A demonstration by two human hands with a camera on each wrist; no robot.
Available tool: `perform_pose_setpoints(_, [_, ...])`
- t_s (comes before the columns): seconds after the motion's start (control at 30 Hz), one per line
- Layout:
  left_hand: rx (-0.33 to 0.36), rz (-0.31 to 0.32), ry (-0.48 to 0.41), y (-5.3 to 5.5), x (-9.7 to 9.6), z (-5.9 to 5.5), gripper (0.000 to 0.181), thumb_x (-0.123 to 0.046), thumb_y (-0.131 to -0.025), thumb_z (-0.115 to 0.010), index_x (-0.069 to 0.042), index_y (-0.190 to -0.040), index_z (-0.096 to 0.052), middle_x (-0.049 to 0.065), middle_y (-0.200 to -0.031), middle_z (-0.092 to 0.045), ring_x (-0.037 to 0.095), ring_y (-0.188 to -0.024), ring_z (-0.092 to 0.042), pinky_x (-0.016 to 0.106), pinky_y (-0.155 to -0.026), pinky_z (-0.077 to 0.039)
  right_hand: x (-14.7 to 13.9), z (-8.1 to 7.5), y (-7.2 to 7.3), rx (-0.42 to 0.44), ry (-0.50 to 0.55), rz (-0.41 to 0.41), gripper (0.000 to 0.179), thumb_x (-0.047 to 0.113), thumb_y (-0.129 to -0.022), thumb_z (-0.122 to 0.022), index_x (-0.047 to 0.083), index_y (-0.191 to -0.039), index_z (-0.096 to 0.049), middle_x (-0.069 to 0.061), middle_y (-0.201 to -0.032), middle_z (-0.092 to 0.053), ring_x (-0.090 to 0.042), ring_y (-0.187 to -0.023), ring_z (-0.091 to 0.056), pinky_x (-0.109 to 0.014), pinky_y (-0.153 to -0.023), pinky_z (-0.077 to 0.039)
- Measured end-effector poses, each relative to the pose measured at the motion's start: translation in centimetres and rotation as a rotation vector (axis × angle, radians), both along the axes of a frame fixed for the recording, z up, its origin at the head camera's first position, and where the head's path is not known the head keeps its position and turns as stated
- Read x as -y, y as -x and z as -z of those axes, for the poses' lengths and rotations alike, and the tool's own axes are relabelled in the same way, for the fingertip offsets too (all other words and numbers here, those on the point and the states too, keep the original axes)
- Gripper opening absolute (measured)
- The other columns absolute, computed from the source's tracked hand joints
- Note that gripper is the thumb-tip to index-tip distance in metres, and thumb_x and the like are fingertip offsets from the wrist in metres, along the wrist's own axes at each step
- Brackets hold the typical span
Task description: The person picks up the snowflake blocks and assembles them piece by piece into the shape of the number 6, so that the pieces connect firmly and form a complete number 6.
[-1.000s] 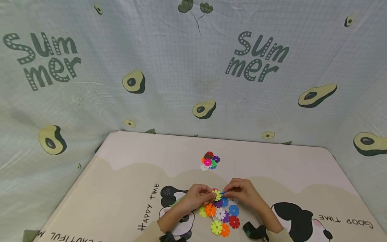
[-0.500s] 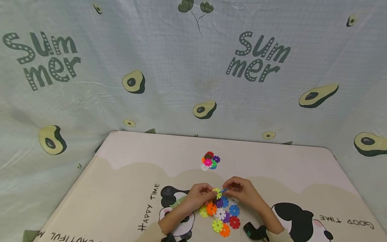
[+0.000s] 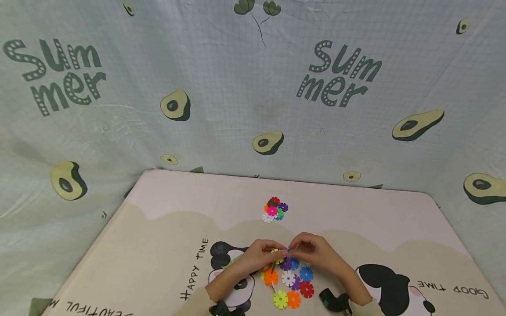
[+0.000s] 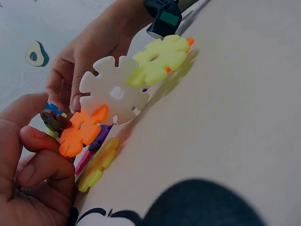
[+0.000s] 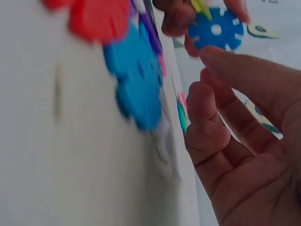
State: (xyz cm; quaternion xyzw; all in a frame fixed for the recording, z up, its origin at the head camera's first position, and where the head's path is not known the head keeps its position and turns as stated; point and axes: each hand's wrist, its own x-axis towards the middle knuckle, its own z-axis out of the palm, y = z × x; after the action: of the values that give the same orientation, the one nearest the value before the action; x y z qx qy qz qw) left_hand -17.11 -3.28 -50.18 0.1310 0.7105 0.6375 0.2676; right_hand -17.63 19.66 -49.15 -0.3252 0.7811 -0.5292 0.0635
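Above a linked cluster of notched plastic snowflake discs, my left hand [image 3: 258, 256] pinches the joined assembly near a yellow disc [image 3: 278, 255]. In the left wrist view its fingers are close to a brown disc [image 4: 55, 121] and an orange disc [image 4: 83, 132], with a white disc [image 4: 115, 89] farther along. Facing it, my right hand [image 3: 316, 252] pinches a blue disc [image 5: 218, 28] at its edge, thumb to fingers. A yellow disc [image 5: 200, 7] meets that blue one at its rim. In the head view the fingers mostly hide the blue disc.
The cluster reaches toward me, with a red disc [image 3: 306, 289], an orange disc [image 3: 294, 299] and a white disc [image 3: 288, 278] in it. A second pile of loose discs [image 3: 272, 211] lies farther back on the printed tabletop [image 3: 158, 245]. A patterned curtain [image 3: 221, 87] hangs behind.
The blue disc and both hands' fingertips have come closer together. The yellow disc has turned and shifted slightly left, and the near yellow and orange discs of the cluster have swung slightly left.
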Motion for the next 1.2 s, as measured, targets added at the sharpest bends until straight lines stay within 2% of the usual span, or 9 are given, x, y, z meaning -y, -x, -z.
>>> perform_pose_setpoints(0.1, [0.013,-0.004,0.002,0.0,0.0,-0.1,0.031,-0.029,-0.094,-0.066,-0.004,-0.111,-0.07,-0.001,-0.063,-0.055,0.009,-0.046,-0.04,0.018,-0.045,-0.033,-0.9,-0.2,0.1,0.02,-0.09,0.028,0.011,0.007,-0.089,-0.07,0.009,-0.1,-0.069,-0.006,-0.09,-0.065,-0.01,-0.073,-0.055,-0.022,-0.067,-0.049])
perform_pose_setpoints(0.23, [0.042,-0.006,0.003,0.0,0.1,-0.2,0.032,-0.03,-0.093,-0.067,-0.004,-0.111,-0.07,-0.001,-0.068,-0.058,0.01,-0.048,-0.041,0.018,-0.046,-0.033,-2.2,-0.6,0.2,0.062,-0.173,0.001,0.012,0.011,-0.088,-0.072,0.008,-0.099,-0.069,-0.005,-0.091,-0.065,-0.006,-0.069,-0.05,-0.021,-0.063,-0.046])
perform_pose_setpoints(0.4, [0.062,0.002,-0.004,0.1,0.2,-0.3,0.033,-0.03,-0.093,-0.067,-0.004,-0.113,-0.069,-0.001,-0.07,-0.06,0.009,-0.048,-0.041,0.017,-0.046,-0.034,-3.4,-1.0,0.3,0.107,-0.207,-0.06,0.02,0.008,-0.085,-0.075,0.001,-0.103,-0.071,-0.011,-0.096,-0.063,-0.005,-0.066,-0.047,-0.02,-0.058,-0.043])
perform_pose_setpoints(0.5, [0.075,0.0,-0.01,0.1,0.2,-0.3,0.034,-0.03,-0.093,-0.068,-0.004,-0.114,-0.069,-0.001,-0.07,-0.06,0.009,-0.048,-0.041,0.017,-0.047,-0.035,-3.6,-0.9,0.3,0.148,-0.218,-0.076,0.021,0.009,-0.084,-0.076,0.0,-0.103,-0.072,-0.01,-0.097,-0.06,-0.006,-0.066,-0.047,-0.019,-0.058,-0.042])
perform_pose_setpoints(0.7, [0.075,-0.018,-0.009,0.1,0.2,-0.2,0.035,-0.032,-0.092,-0.068,-0.004,-0.114,-0.071,-0.002,-0.063,-0.055,0.009,-0.047,-0.04,0.017,-0.045,-0.033,-3.7,-0.6,0.4,0.168,-0.245,-0.05,0.016,0.014,-0.086,-0.075,0.006,-0.097,-0.067,0.002,-0.081,-0.055,-0.002,-0.065,-0.047,-0.019,-0.058,-0.042])
perform_pose_setpoints(0.83, [0.069,-0.035,-0.001,0.1,0.1,-0.1,0.037,-0.037,-0.093,-0.065,-0.004,-0.109,-0.072,-0.003,-0.058,-0.049,0.009,-0.046,-0.039,0.018,-0.044,-0.03,-3.7,-0.5,0.3,0.215,-0.208,-0.023,0.011,0.014,-0.09,-0.071,0.005,-0.094,-0.066,0.003,-0.079,-0.058,-0.004,-0.068,-0.051,-0.02,-0.061,-0.045])
perform_pose_setpoints(1.03, [0.078,-0.044,-0.009,0.1,0.1,0.0,0.035,-0.035,-0.093,-0.066,-0.004,-0.109,-0.072,-0.002,-0.06,-0.05,0.009,-0.047,-0.039,0.017,-0.044,-0.031,-3.2,-0.4,0.3,0.292,-0.097,-0.021,0.015,0.012,-0.092,-0.068,-0.001,-0.099,-0.065,-0.008,-0.088,-0.065,-0.011,-0.074,-0.06,-0.022,-0.07,-0.053])
perform_pose_setpoints(1.2, [0.076,-0.045,-0.011,0.1,0.2,0.0,0.035,-0.034,-0.093,-0.066,-0.004,-0.109,-0.072,-0.002,-0.061,-0.052,0.009,-0.047,-0.04,0.017,-0.044,-0.032,-2.6,-0.1,0.5,0.397,-0.029,-0.01,0.022,0.012,-0.094,-0.065,-0.006,-0.104,-0.062,-0.012,-0.085,-0.067,-0.014,-0.068,-0.065,-0.024,-0.064,-0.055])
